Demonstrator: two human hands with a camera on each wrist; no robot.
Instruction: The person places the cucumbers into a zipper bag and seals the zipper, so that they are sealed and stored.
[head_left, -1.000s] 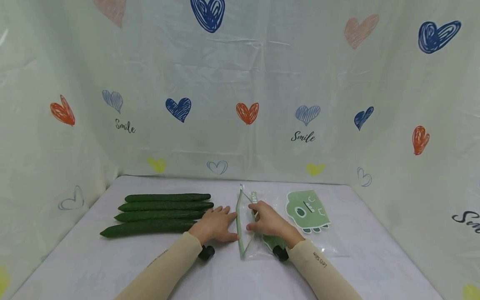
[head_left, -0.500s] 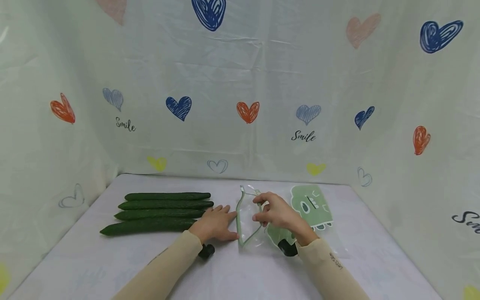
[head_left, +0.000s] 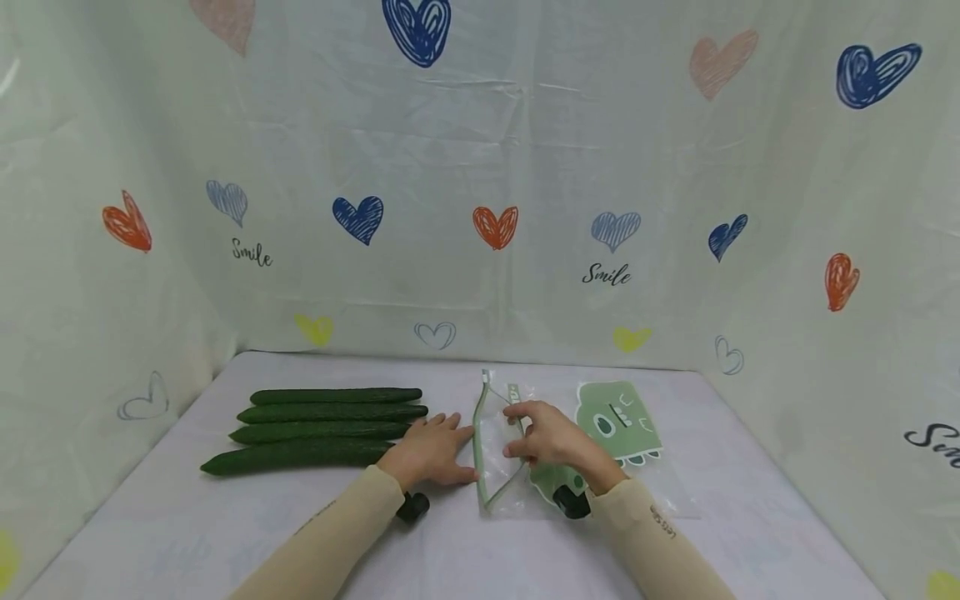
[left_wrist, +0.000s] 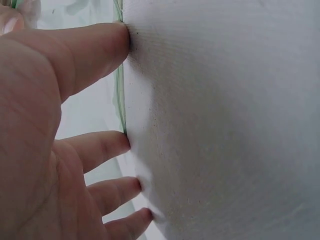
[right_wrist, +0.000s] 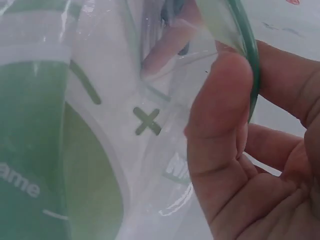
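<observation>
A clear zip bag (head_left: 667,487) with a green cartoon print lies on the table, its green-edged mouth (head_left: 477,442) gaping toward the left. My right hand (head_left: 551,435) pinches the upper green edge (right_wrist: 250,65) between thumb and fingers, holding it up and apart from the lower edge. Beside the mouth, my left hand (head_left: 429,452) rests palm down with its fingers spread. Its thumb (left_wrist: 95,47) and index fingertip lie right at the lower green edge (left_wrist: 120,95). Several long green cucumbers (head_left: 300,454) lie in parallel left of that hand; their right ends reach close to it.
A white cloth covers the table (head_left: 225,533). Behind it hangs a pale curtain (head_left: 555,317) printed with hearts, which also runs along both sides. A small black camera (head_left: 412,507) sits at the left wrist, another (head_left: 572,502) at the right.
My right hand has drawn the upper edge slightly rightward, widening the bag's mouth; it rose midway and has since sunk a little. My left hand and the cucumbers stay put.
</observation>
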